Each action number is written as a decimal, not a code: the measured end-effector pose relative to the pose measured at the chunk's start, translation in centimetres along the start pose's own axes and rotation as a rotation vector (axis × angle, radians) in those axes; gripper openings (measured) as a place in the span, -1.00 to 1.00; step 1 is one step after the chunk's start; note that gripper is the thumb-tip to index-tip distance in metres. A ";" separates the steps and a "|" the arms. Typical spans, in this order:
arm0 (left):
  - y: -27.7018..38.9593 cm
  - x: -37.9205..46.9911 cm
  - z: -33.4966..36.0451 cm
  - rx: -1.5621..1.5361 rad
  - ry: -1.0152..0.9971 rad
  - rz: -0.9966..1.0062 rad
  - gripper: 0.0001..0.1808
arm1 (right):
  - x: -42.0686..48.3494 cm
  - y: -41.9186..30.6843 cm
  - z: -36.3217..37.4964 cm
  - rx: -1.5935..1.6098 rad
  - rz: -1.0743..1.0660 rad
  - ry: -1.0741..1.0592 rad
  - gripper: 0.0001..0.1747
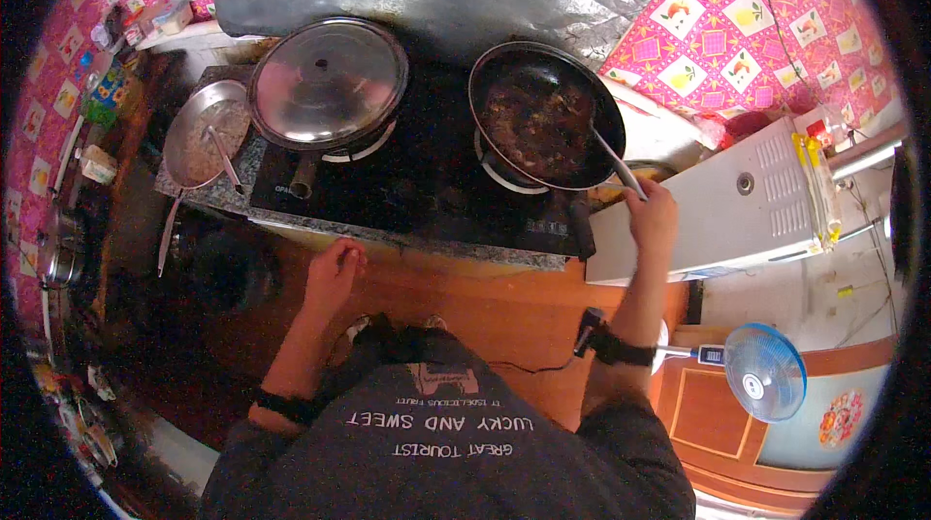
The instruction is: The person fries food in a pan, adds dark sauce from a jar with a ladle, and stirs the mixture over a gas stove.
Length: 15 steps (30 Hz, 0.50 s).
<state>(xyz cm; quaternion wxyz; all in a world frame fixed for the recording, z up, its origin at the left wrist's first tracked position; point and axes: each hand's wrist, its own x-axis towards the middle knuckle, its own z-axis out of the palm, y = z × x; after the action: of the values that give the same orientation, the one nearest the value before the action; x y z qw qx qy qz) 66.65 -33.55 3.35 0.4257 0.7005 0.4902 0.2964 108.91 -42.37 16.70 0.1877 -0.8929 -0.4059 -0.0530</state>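
Note:
My right hand [652, 216] grips the handle of a long metal cooking utensil [617, 160], whose lower end dips into a dark wok [476, 109] and is lost in the food. Brown, chopped-looking food [538, 131] covers much of the wok's bottom; what it is cannot be made out. The wok sits over the right burner of a black glass gas hob [429, 185], its black handle [582, 229] jutting toward me past the counter edge. My left hand [338, 262] hangs just before that edge, fingers curled together around nothing visible.
A lidded pan [327, 83] covers the left burner, handle forward. Left of it, a metal pan [229, 98] holds a utensil [220, 152]. A white metal cabinet [698, 200] borders the hob's right side. Behind me to the right stands a blue fan [765, 373].

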 end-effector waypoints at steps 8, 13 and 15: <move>0.4 -0.4 0.5 -0.010 0.046 0.014 -0.90 | -1.5 2.8 -1.2 0.270 -0.044 -0.224 -0.64; -0.3 -1.1 1.3 0.027 0.080 -0.025 -0.90 | -1.7 5.8 -3.2 0.246 0.030 -0.217 -0.62; 0.4 -1.1 1.8 0.023 0.064 -0.025 -0.91 | -0.4 2.3 -1.6 0.021 0.004 -0.087 -0.62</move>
<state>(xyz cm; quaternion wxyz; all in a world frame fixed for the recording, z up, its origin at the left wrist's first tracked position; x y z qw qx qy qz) 67.89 -35.20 2.89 0.4055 0.6893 0.5156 0.3077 110.42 -44.64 17.40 0.1791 -0.8932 -0.4123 -0.0093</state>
